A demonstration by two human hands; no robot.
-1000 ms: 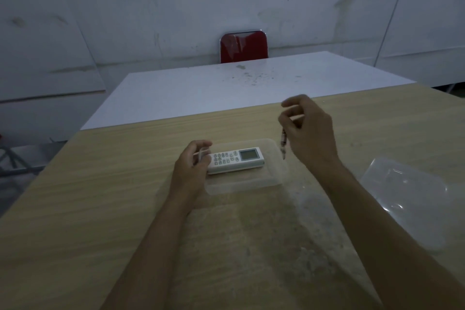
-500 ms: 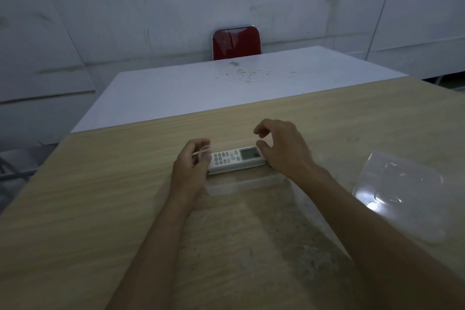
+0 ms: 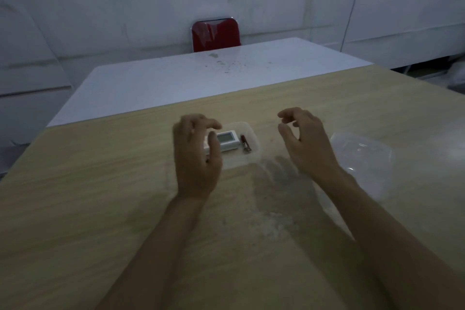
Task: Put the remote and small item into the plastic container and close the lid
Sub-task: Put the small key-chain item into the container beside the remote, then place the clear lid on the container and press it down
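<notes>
A clear plastic container (image 3: 254,156) sits on the wooden table, lidless. Inside it lies a white remote (image 3: 227,141) with its screen end to the right, and beside that a small dark red item (image 3: 244,144). My left hand (image 3: 195,156) hovers over the left part of the container with fingers curled and apart, covering the remote's left end and holding nothing. My right hand (image 3: 303,141) is raised to the right of the container, fingers spread and empty. The clear lid (image 3: 362,153) lies on the table further right, behind my right wrist.
The wooden table (image 3: 88,209) abuts a white table (image 3: 176,83) behind it. A red chair (image 3: 216,35) stands at the white table's far side against a pale wall. Clutter shows at the far right edge (image 3: 456,75).
My right hand put the small dark red item in the container beside the remote and drew back to the right, empty. My left hand let go of the container's left end and lifted.
</notes>
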